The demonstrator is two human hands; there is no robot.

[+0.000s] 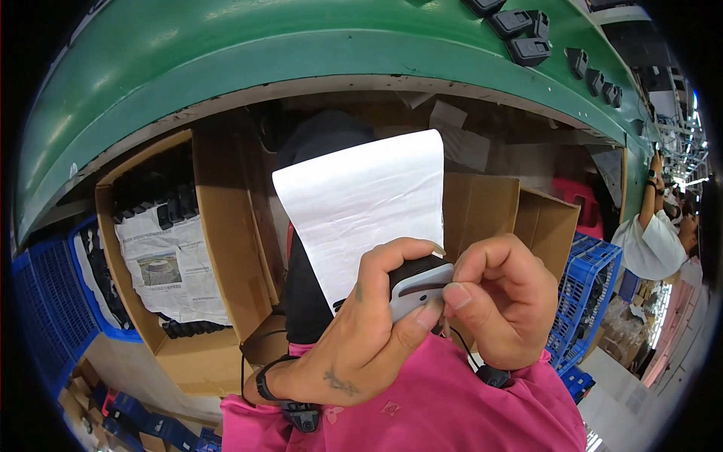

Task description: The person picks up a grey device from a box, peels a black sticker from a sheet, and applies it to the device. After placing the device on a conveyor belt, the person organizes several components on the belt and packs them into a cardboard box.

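My left hand (361, 339) is wrapped round a small grey-and-black plastic casing (413, 301), its thumb along the near side and the fingers over the top. The casing's grey face has a dark slot and a small round hole. Against its right end is my right hand (512, 309), with thumb and curled forefinger pinched together; whatever lies between those fingertips is hidden. A white paper sheet (361, 196) spreads over my lap beneath and beyond the hands, curling at its far edge.
A green workbench (301, 45) curves across the far side, with several black plastic units (529, 50) at its right. An open cardboard box (211, 241) with newspaper and black parts stands left. Blue crates (584, 294) flank both sides. Another person (651, 245) sits far right.
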